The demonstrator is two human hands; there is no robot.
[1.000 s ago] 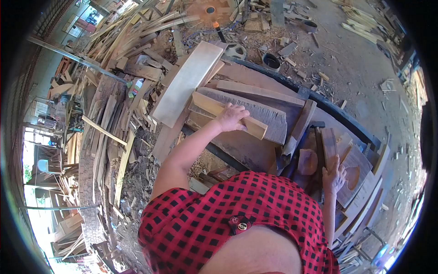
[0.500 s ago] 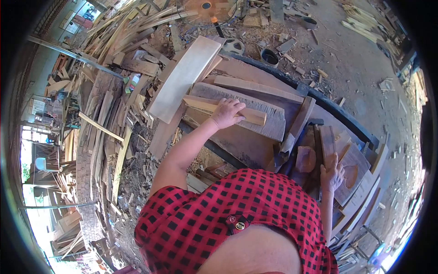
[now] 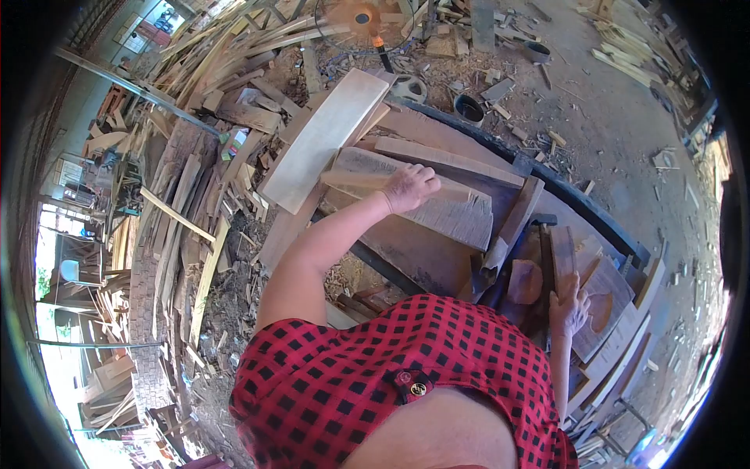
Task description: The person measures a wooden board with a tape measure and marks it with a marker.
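Observation:
My left hand (image 3: 412, 188) is closed over a narrow wooden strip (image 3: 355, 180), its fingers curled down and partly hidden. Under the strip lies a wide rough-grained board (image 3: 449, 220), resting on a brown work surface (image 3: 406, 244). To the right, my right hand (image 3: 569, 306) grips the near end of an upright-looking wooden piece (image 3: 562, 250). Beside that piece are a hammer-like tool (image 3: 544, 234) with a dark head and a reddish-brown wooden block (image 3: 524, 282). A thick wooden bar (image 3: 514, 223) lies between my two hands.
A pale, smooth curved board (image 3: 324, 141) lies at the surface's left end. Behind stand a fan (image 3: 362, 19) and a dark bucket (image 3: 469, 109). Scrap wood (image 3: 176, 195) is heaped at left. A dark metal rail (image 3: 492, 141) borders the far side, and boards (image 3: 613, 344) stack at right.
My left hand has shifted a little right and away from me, and the wrist has turned. The strip's right end has tilted. My right hand stays on its wooden piece. The view has shifted slightly.

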